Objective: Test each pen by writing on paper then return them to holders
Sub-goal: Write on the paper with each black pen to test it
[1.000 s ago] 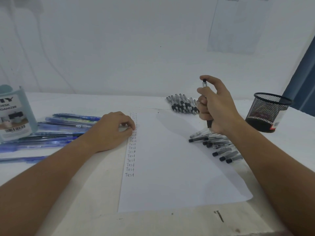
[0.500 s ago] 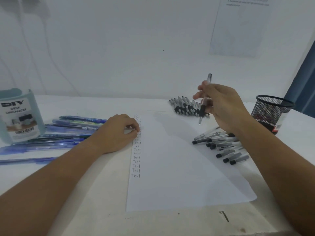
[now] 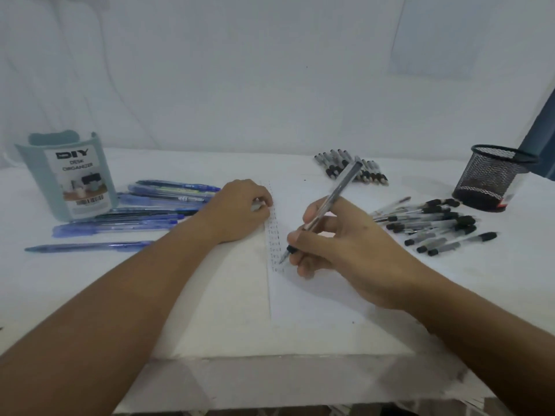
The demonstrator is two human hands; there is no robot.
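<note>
pen (image 3: pixel 336 195) top blurred | paper (image 3: pixel 315 301) right side hidden | wall sheet (image 3: pixel 432 34) cropped

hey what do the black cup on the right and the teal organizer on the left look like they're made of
The black cup looks like metal wire mesh with a dark matte finish: the wall is an open grid you can see through, with a solid rim.

The teal organizer looks like smooth moulded plastic, going by its even colour and rounded walls, with a printed label, probably paper, on the front.

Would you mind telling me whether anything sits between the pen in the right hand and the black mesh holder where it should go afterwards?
Yes: the loose pile of black-capped pens lies on the table between the right hand, gripping the pen, and the mesh holder. Carried above the pile, nothing visible blocks it.
</note>
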